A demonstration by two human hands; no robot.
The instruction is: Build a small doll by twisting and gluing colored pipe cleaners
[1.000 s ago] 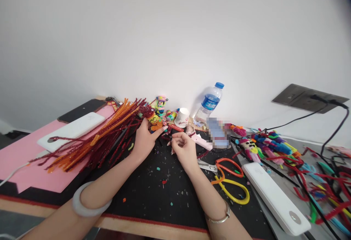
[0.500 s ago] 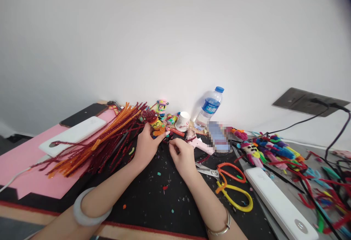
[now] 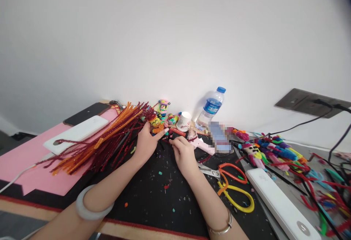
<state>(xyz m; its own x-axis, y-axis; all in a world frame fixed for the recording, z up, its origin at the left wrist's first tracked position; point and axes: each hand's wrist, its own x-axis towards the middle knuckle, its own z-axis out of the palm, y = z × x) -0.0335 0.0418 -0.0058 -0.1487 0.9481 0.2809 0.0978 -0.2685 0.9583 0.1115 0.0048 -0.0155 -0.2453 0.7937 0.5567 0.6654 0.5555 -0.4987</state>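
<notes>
A small pipe-cleaner figure (image 3: 155, 122), yellow, orange and red, is held just left of the frame's centre by the left hand (image 3: 146, 143). The fingers are curled about it, with the index finger stretched out to the right. The right hand (image 3: 184, 153) is seen just beside it, fingertips (image 3: 172, 142) pressed together; what is pinched is too small to be told. Both hands are rested on a black mat (image 3: 153, 200) flecked with scraps. A bundle of red and orange pipe cleaners (image 3: 106, 141) is fanned out to the left. 1 pair of scissors (image 3: 211, 171) is laid right of the right wrist. A water bottle (image 3: 210, 109) and a paper cup (image 3: 184, 121) are stood by the wall above.
</notes>
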